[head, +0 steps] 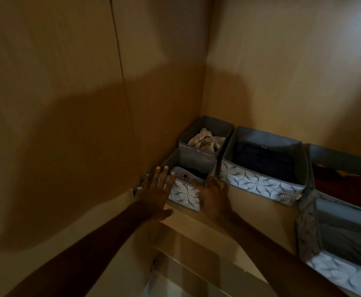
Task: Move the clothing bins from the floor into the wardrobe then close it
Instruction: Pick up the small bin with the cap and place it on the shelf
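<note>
Already up on the wardrobe shelf [250,207], at its front left corner: a small fabric bin [184,194] with a leaf-print front and grey sides. Holds a folded garment with a round star patch [184,176] and something dark behind it.

Looks light and soft-walled, likely to buckle if squeezed at the rim. Best handled with flat palms on two opposite sides, low down, or slid along the board rather than lifted by one edge. Probably grips the wood a little, being cloth.

Flanked by the left hand [156,189], fingers straight and laid against the bin's left wall, and by the right hand [214,196], fingers loose and extended at the right front corner. Nothing clutched by either. Cannot tell whether the right palm is in real contact.

Directly behind, touching: a second small bin [205,127] with crumpled beige cloth. Just beside to the right: a larger bin [261,184] of dark clothing. Further right, two more bins [333,273], partly cut off by the frame edge.

To the left, the wardrobe's side panel [68,103] with a metal hinge [140,187] near the left fingers. Door not yet closed.
</note>
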A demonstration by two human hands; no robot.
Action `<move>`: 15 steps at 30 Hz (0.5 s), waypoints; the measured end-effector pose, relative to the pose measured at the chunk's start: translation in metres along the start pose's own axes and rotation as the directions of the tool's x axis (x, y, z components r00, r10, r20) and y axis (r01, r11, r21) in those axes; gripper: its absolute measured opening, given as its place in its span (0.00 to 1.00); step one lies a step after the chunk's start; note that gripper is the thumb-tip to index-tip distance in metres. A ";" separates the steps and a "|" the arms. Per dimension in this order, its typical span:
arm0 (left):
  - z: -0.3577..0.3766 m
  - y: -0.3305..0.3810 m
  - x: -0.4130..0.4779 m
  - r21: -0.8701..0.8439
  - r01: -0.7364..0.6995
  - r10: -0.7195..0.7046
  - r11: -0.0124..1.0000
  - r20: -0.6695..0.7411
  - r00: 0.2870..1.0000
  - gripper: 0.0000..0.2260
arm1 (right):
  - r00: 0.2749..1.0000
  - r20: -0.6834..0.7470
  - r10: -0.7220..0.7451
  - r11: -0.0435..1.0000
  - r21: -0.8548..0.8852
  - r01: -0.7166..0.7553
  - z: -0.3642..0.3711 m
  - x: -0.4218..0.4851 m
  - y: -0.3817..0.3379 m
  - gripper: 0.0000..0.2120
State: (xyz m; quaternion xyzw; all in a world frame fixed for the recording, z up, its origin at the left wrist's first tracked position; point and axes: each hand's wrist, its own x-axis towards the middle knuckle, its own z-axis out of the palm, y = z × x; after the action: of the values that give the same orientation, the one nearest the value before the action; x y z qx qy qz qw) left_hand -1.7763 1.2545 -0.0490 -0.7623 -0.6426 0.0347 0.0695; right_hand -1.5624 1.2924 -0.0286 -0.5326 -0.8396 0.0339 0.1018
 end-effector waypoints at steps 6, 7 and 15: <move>-0.009 0.000 0.006 -0.015 0.034 -0.033 0.999 0.042 0.999 0.57 | 1.000 0.012 0.012 0.997 -0.072 -0.011 -0.004 0.008 -0.003 0.31; -0.010 0.000 0.008 -0.018 0.035 -0.034 0.999 0.047 0.998 0.57 | 1.000 0.008 0.011 0.996 -0.083 -0.010 -0.004 0.011 -0.003 0.31; -0.015 -0.004 0.010 -0.046 0.027 -0.023 0.999 0.077 0.997 0.54 | 0.999 0.049 0.012 0.999 0.043 -0.014 -0.007 0.007 -0.002 0.29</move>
State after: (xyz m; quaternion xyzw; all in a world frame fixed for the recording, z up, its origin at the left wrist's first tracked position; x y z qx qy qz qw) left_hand -1.7760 1.2638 -0.0330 -0.7537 -0.6549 0.0477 0.0274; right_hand -1.5661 1.2975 -0.0204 -0.5348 -0.8373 0.0657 0.0923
